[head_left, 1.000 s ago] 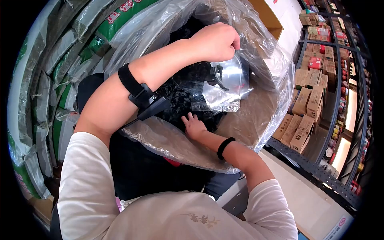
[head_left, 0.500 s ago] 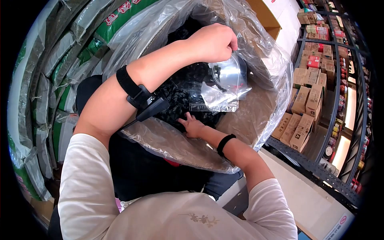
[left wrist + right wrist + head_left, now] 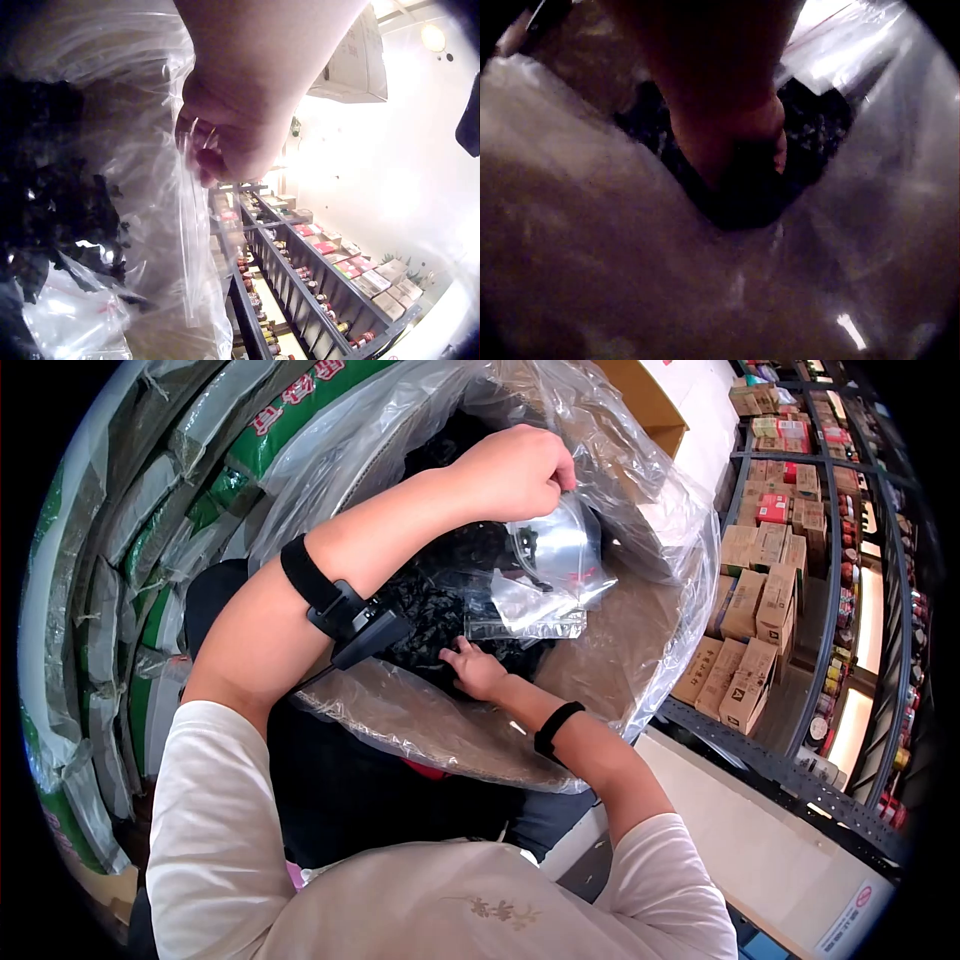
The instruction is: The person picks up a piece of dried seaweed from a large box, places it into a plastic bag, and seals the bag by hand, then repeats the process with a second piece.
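In the head view my left hand is raised over the far side of a lined box, its fingers curled and pinching the edge of a clear plastic bag. The left wrist view shows that bag's thin edge hanging beneath the fingers. My right hand reaches down at the near side of the box, fingers slightly bent and apart, touching dark, crinkled dried pieces. In the right wrist view the same hand is in deep shadow and its fingertips are hidden. Clear zip bags lie on the dark pieces.
A clear plastic liner covers the cardboard box's walls and rim. Stacked green and white sacks stand on the left. To the right is a dark metal shelf with small cartons and jars.
The right hand's fingers have drawn closer together from a wider spread at the dark pieces. The left hand keeps its pinch on the bag. The whole view has shifted slightly.
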A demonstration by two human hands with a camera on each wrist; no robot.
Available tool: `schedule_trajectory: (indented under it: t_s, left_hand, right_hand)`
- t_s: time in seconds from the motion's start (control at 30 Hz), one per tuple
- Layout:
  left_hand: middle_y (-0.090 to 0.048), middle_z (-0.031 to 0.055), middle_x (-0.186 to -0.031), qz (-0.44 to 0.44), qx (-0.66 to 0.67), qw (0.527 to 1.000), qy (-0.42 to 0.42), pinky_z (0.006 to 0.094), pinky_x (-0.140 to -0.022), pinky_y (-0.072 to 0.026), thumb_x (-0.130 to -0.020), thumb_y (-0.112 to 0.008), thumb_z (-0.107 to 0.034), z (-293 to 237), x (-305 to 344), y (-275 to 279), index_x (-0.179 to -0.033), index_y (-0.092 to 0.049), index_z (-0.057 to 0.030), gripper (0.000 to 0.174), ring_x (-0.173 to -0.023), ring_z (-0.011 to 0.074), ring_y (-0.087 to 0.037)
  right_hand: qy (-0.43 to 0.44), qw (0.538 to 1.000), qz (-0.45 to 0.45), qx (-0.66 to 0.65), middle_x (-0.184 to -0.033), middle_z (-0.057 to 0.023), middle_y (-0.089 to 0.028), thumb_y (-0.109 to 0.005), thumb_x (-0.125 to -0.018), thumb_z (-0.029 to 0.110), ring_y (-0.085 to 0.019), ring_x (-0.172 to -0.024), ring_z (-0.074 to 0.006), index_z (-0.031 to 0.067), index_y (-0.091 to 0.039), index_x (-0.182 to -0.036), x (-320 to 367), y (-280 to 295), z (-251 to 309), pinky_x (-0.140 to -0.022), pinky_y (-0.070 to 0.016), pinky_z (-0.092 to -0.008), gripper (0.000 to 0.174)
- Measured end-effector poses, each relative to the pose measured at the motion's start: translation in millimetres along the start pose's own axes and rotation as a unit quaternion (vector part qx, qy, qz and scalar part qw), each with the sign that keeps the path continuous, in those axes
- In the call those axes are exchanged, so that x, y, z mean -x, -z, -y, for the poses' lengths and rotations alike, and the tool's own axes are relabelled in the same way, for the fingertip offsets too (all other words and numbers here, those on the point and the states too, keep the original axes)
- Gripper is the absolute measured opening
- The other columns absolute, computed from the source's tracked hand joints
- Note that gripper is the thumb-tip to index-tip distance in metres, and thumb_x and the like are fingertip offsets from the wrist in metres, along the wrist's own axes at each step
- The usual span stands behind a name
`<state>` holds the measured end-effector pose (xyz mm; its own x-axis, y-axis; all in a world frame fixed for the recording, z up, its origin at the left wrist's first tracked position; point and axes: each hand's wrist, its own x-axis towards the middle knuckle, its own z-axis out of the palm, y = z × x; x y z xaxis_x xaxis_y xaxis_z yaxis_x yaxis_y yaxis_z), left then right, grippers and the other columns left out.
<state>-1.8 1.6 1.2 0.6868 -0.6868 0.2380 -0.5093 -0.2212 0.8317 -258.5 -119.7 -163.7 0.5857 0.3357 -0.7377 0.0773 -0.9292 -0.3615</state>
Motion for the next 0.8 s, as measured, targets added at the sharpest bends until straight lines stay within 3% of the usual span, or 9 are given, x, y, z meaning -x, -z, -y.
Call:
schedule_trajectory:
  t_s: [0.27, 0.4, 0.47, 0.53, 0.6, 0.67, 0.73, 0.8]
  left_hand:
    - [-0.064, 0.0158, -0.089, -0.009, 0.030, 0.999, -0.015, 0.0327, -0.066, -0.0512, -0.070, -0.054, 0.000, 0, 2, 1, -0.091, -0.069, 0.0039, 0.026, -0.070, 0.0235, -0.064]
    - [-0.064, 0.0157, -0.090, -0.015, 0.031, 0.999, -0.021, 0.0331, -0.067, -0.0515, -0.070, -0.055, 0.000, 2, 1, -1, -0.092, -0.069, 0.0036, 0.026, -0.071, 0.0237, -0.064]
    - [-0.064, 0.0154, -0.091, -0.016, 0.028, 0.999, -0.024, 0.0330, -0.067, -0.0517, -0.070, -0.055, -0.001, 5, 0, -3, -0.092, -0.069, 0.0033, 0.026, -0.071, 0.0239, -0.064]
    - [-0.064, 0.0153, -0.091, -0.016, 0.029, 0.999, -0.023, 0.0331, -0.067, -0.0518, -0.070, -0.056, -0.001, 4, 1, -3, -0.092, -0.069, 0.0032, 0.026, -0.071, 0.0240, -0.064]
    - [-0.064, 0.0152, -0.092, -0.017, 0.030, 0.999, -0.023, 0.0332, -0.068, -0.0519, -0.070, -0.056, -0.001, 3, 1, -2, -0.092, -0.069, 0.0031, 0.026, -0.071, 0.0241, -0.064]
    - [-0.064, 0.0153, -0.092, -0.007, 0.033, 0.999, -0.010, 0.0332, -0.069, -0.0518, -0.070, -0.056, -0.001, 3, 1, -3, -0.093, -0.069, 0.0033, 0.026, -0.073, 0.0241, -0.064]
    - [-0.064, 0.0155, -0.092, -0.005, 0.036, 0.999, -0.011, 0.0330, -0.070, -0.0514, -0.070, -0.056, 0.000, 2, 1, -2, -0.093, -0.069, 0.0034, 0.027, -0.075, 0.0239, -0.064]
    - [-0.064, 0.0157, -0.091, 0.007, 0.051, 0.999, -0.014, 0.0328, -0.069, -0.0510, -0.070, -0.055, 0.001, 1, 1, -2, -0.093, -0.069, 0.0039, 0.027, -0.075, 0.0238, -0.064]
  right_hand:
    - [0.073, 0.993, -0.017, -0.087, -0.126, -0.0183, -0.045, -0.072, -0.075, 0.010, -0.053, -0.113, -0.0366, 0.0094, -0.052, -0.125, 57, 87, 37, -0.092, -0.0489, -0.0401, 0.054]
    - [0.174, 0.954, -0.151, -0.190, -0.117, -0.0164, -0.051, -0.073, -0.074, 0.010, -0.055, -0.109, -0.0335, 0.0030, -0.056, -0.115, 98, 141, 35, -0.094, -0.0454, -0.0376, 0.045]
    - [0.186, 0.937, -0.232, -0.182, -0.111, -0.0128, -0.053, -0.075, -0.073, 0.008, -0.055, -0.106, -0.0269, 0.0029, -0.057, -0.108, 119, 178, 38, -0.095, -0.0436, -0.0362, 0.040]
    - [0.115, 0.922, -0.295, -0.224, -0.111, -0.0110, -0.054, -0.076, -0.072, 0.005, -0.053, -0.108, -0.0229, 0.0035, -0.057, -0.104, 145, 212, 46, -0.096, -0.0424, -0.0380, 0.038]
    - [0.077, 0.849, -0.419, -0.311, -0.116, -0.0108, -0.052, -0.074, -0.075, 0.001, -0.057, -0.100, -0.0207, 0.0039, -0.055, -0.103, 156, 224, 36, -0.087, -0.0481, -0.0355, 0.034]
    - [0.112, 0.739, -0.495, -0.443, -0.112, -0.0116, -0.056, -0.069, -0.081, -0.001, -0.062, -0.083, -0.0186, 0.0045, -0.052, -0.109, 158, 241, 40, -0.072, -0.0518, -0.0304, 0.034]
    - [0.086, 0.686, -0.571, -0.443, -0.103, -0.0100, -0.060, -0.067, -0.085, -0.001, -0.063, -0.070, -0.0155, 0.0049, -0.049, -0.114, 152, 257, 45, -0.063, -0.0520, -0.0272, 0.035]
    - [0.092, 0.663, -0.624, -0.403, -0.096, -0.0092, -0.061, -0.069, -0.085, 0.001, -0.063, -0.072, -0.0147, 0.0043, -0.048, -0.116, 137, 262, 45, -0.064, -0.0537, -0.0272, 0.038]
